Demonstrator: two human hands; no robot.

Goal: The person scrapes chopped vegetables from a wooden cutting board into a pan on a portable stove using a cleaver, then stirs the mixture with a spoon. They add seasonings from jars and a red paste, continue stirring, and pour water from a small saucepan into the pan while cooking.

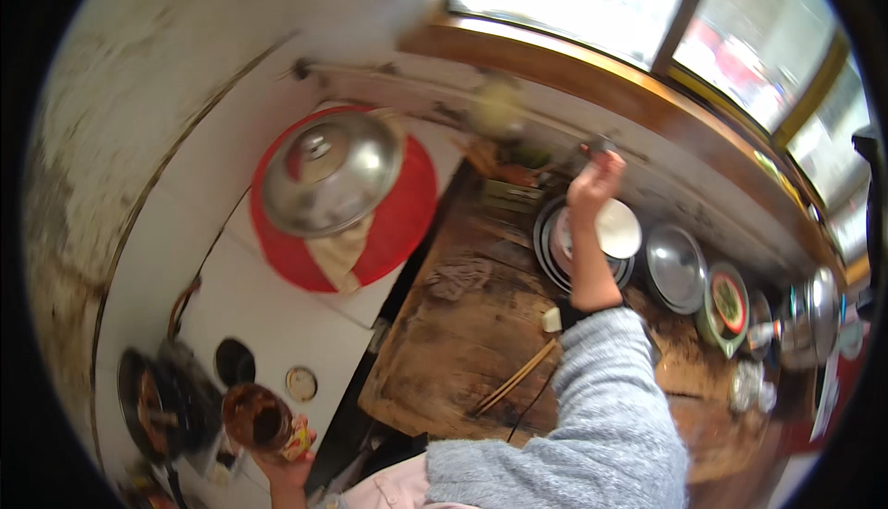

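Observation:
My left hand (293,466) holds a jar (257,412) whose inside is coated with dark red-brown sauce. It is at the lower left, over the white tiled counter (305,342), with a round lid (302,384) lying nearby. My right hand (595,183) reaches up to the wall below the window. A small dark metallic thing (602,144) is at its fingertips; blur hides whether the fingers grip it. Under that forearm, stacked bowls (544,245) and a white bowl (619,229) stand on the wooden table (451,342).
A black pan (149,405) with food stands at far left. A metal lid (333,169) rests on a red round tray (409,210). Chopsticks (517,378) and a crumpled cloth (459,277) lie on the table. At right are a metal basin (674,269) and a green basket (711,321).

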